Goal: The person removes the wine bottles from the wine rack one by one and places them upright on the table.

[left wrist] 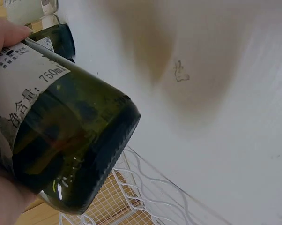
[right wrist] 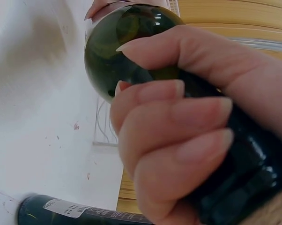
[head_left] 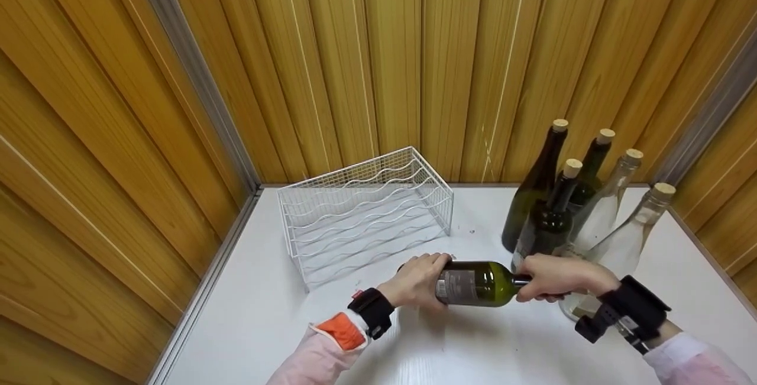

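Note:
A green glass wine bottle (head_left: 494,283) lies sideways in both hands, its base to the left and its neck to the right. My left hand (head_left: 419,281) grips the body near the base, over part of the label. In the left wrist view the bottle's base (left wrist: 99,140) and a torn label reading 750ml show, held above the white table. My right hand (head_left: 559,278) wraps its fingers round the neck. Seen from the right wrist, the curled fingers (right wrist: 174,122) circle the dark neck, and a cork (right wrist: 272,211) shows at its end.
A white wire rack (head_left: 366,213) with wavy bars stands at the back left of the white table (head_left: 248,326). Several corked bottles stand upright at the right, among them a dark bottle (head_left: 526,207) and a clear bottle (head_left: 630,243). Wood-patterned walls (head_left: 390,65) enclose the table.

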`<state>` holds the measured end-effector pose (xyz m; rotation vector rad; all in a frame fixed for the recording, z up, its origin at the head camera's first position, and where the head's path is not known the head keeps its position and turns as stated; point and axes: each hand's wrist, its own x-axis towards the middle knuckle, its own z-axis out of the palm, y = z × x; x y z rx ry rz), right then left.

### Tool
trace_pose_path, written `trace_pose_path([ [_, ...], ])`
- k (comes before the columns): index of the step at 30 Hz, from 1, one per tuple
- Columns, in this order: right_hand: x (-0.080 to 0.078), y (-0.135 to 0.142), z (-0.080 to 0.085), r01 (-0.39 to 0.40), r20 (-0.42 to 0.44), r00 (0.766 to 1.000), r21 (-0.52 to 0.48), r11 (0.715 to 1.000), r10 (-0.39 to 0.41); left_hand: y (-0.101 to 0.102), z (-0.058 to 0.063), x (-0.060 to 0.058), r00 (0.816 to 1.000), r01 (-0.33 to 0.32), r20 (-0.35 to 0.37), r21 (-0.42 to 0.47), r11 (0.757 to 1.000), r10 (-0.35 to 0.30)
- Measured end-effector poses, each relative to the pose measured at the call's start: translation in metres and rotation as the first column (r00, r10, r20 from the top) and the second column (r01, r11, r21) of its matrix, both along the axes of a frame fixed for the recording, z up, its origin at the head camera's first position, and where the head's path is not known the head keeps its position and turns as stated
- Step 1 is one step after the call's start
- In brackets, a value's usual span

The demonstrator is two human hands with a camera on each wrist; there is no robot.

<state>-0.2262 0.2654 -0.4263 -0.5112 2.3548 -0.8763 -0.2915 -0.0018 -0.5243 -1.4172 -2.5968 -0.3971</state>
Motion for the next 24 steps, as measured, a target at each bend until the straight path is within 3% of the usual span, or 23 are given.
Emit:
trace_pose_path([
  [4,0.0,-0.001,0.0,0.008,0.025,1.0,0.015,1.0,-0.008,0.001,-0.002,0.002,1.0,-0.012,-0.001,0.003,1.0,0.012],
  [11,-0.004,-0.004,-0.004,0.023,0.094,0.995,0.067,0.997,-0.03,-0.002,-0.012,0.008,0.998,-0.012,0.062,0.024,1.0,0.011],
  [18,-0.012,-0.006,-0.011,0.005,0.108,0.994,0.036,0.999,-0.009,-0.006,-0.014,0.008,0.998,-0.048,0.04,0.012,0.999,0.047],
  [21,-0.016,-0.008,-0.011,-0.024,0.095,0.995,0.041,0.999,0.02,-0.009,-0.014,0.009,0.997,-0.06,0.04,0.005,0.998,0.06],
  [24,-0.021,-0.011,-0.008,-0.041,0.029,0.999,0.074,0.996,0.039,-0.012,-0.014,0.009,0.997,-0.071,0.038,-0.001,0.997,0.071],
])
